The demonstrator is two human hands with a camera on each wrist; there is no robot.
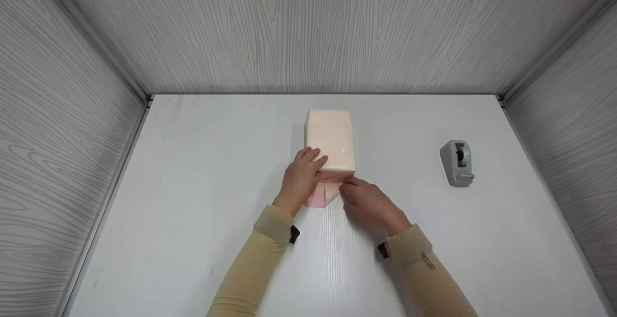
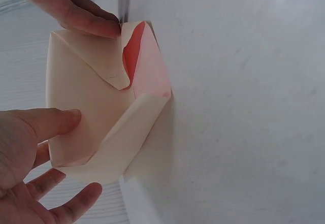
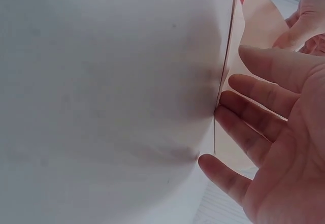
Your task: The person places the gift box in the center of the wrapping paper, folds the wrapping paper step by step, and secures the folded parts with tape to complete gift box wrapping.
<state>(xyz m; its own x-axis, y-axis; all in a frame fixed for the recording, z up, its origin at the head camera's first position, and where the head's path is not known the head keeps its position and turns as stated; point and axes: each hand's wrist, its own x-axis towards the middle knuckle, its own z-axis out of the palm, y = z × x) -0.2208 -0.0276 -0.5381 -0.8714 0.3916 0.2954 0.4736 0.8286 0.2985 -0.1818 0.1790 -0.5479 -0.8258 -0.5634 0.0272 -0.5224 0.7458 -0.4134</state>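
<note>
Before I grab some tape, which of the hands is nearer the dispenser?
The right hand, at the package's near right corner. The left hand, at its left side, is farther from the dispenser.

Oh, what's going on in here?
A person is working bare-handed on a pale peach, box-shaped paper package lying on a white table. The left hand touches its near end, while the right hand has its fingers at that end's other side. The end isn't closed: a pink-faced paper flap sticks out. A grey desktop tape dispenser stands off to the right, untouched.
</note>
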